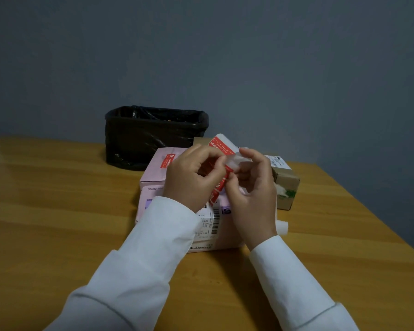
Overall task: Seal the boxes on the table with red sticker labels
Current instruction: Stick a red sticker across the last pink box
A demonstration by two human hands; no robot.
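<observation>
**Hands work a red label strip above the pink box**

Both hands are raised over the pink box (153, 187), which sits near the middle of the wooden table (58, 211). The left hand (191, 177) has its fingers curled and pinches a strip of red sticker labels (219, 187) that hangs down between the two hands. The right hand (253, 187) pinches the white backing paper (234, 161) at the strip's upper part, where another red label (219, 143) stands up above the fingers. One red sticker (167, 161) already lies on the pink box's top, near its far left corner. A printed shipping label with barcodes (210, 223) covers part of the box's near face.

Just right of the pink box stands a smaller brown cardboard box (286, 185), closed. Behind, against the wall, is a bin lined with a black bag (153, 134); small bits show inside, too dim to identify.
</observation>
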